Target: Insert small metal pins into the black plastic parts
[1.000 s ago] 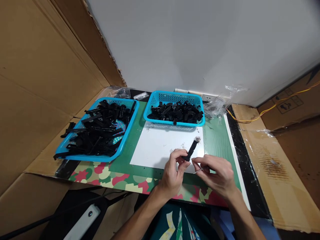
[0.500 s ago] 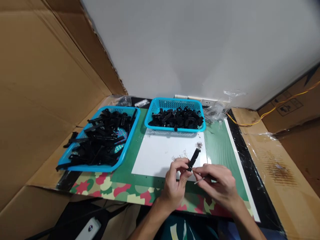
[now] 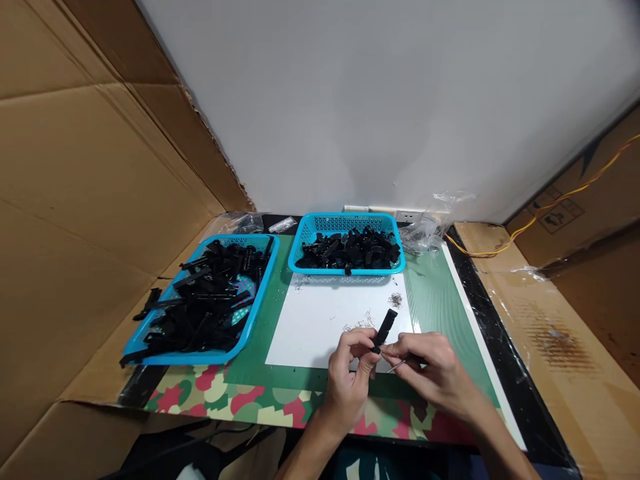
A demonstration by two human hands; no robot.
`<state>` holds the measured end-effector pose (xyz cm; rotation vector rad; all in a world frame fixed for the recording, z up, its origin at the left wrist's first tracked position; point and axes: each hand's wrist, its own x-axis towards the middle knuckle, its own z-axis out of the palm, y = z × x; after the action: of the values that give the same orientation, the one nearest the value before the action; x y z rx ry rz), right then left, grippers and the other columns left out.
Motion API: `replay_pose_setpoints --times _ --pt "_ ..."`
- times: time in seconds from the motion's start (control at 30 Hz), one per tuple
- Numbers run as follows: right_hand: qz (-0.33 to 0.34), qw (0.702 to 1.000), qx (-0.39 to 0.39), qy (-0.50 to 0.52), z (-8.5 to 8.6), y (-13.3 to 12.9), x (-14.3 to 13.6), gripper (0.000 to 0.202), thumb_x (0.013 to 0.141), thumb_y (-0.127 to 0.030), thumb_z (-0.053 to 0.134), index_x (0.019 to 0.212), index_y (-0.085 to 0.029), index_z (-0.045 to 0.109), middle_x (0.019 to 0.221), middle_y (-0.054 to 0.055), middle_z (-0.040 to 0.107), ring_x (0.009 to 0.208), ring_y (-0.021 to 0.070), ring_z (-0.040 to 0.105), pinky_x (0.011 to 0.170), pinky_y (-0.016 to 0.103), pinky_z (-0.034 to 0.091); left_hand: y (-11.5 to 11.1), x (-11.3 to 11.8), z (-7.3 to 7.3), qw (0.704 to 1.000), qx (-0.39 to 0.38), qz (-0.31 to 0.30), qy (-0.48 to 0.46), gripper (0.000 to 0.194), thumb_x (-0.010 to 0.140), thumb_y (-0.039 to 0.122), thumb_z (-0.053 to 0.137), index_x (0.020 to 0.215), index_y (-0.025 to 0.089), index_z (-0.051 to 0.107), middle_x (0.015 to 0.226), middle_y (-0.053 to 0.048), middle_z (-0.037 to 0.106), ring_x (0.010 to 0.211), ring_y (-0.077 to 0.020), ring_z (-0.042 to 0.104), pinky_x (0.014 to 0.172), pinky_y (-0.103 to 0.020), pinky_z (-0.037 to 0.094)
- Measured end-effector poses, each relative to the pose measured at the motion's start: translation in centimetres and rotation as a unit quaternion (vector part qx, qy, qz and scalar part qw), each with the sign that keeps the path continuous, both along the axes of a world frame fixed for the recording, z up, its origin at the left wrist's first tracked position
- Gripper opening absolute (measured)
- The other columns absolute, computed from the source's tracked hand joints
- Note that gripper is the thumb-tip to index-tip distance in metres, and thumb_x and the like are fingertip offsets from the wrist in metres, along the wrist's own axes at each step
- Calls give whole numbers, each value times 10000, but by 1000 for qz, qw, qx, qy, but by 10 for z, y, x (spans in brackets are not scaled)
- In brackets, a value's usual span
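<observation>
Closed in the left hand (image 3: 347,380), between thumb and fingers: the lower end of a black part (image 3: 386,327), with its long end slanting upward and away, above the white sheet (image 3: 310,327). Just beside this lower end, the fingertips of the right hand (image 3: 433,367), pinched together. Also gripped in the right hand, a thin metal rod (image 3: 396,367), with its tip pointing down and inward, below the part. Too small to tell: any tiny piece between the right fingertips.

For good work here, better to hold the black part firmly near the point of contact, so as not to let it turn under light pressure. Better also to bring only the right fingertips close, with small and slow movements, and to leave the rod tip free from the left thumb. Advisable to work low over the white sheet, for easy finding of anything dropped.

Farther out, on the sheet, scattered small wire-like pieces (image 3: 361,322) and, beyond the black part, a small heap of similar pieces (image 3: 395,301). Behind these, at the far edge of the sheet, a smaller blue basket (image 3: 350,271) with many black pieces. To the left, on the green mat (image 3: 440,287) and partly beyond its edge, a larger blue basket (image 3: 255,313) full of longer black pieces.
</observation>
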<state>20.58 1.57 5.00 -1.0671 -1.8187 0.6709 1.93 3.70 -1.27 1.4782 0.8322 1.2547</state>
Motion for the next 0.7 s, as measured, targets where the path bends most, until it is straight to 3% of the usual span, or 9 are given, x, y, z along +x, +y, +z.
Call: replay_pose_setpoints --times 0.1,0.23,0.4,0.6,0.7 --pt "13 1000 14 -17 4 0 6 131 1029 -130 606 981 -187 713 808 28 746 700 136 697 640 225 472 1 2 0 1000 -15 -17 -4 123 1052 339 621 1088 222 604 1129 -51 700 555 -38 557 512 -163 476" --pt "-3 998 34 -60 5 -3 12 177 1064 -168 579 1097 -173 753 767 26 700 622 129 612 571 246 421 0 1 -1 999 -37 -21 13 156 1069 362 588 1091 209 609 991 -35 688 581 -58 538 531 -177 448" --pt "-20 996 38 -78 2 -7 17 225 1078 -169 546 1058 -178 770 728 14 637 597 129 558 549 262 389 1 0 7 997 -34 -50 55 175 1096 357 532 1093 210 626 924 -21 698 568 -72 524 542 -206 434" --pt "-36 996 4 -78 -1 -9 31 230 1074 -180 556 1040 -179 783 742 21 631 603 128 570 538 247 409 10 6 32 967 146 -42 206 130 1031 297 656 1125 208 667 1104 -78 731 995 -201 684 804 -303 540" --pt "-51 995 -20 -83 -3 -13 37 229 1073 -197 561 1035 -184 786 743 17 620 605 131 576 539 241 422 11 11 33 940 228 -35 252 216 1005 213 692 1219 194 673 1086 -72 760 993 -207 697 834 -332 558"
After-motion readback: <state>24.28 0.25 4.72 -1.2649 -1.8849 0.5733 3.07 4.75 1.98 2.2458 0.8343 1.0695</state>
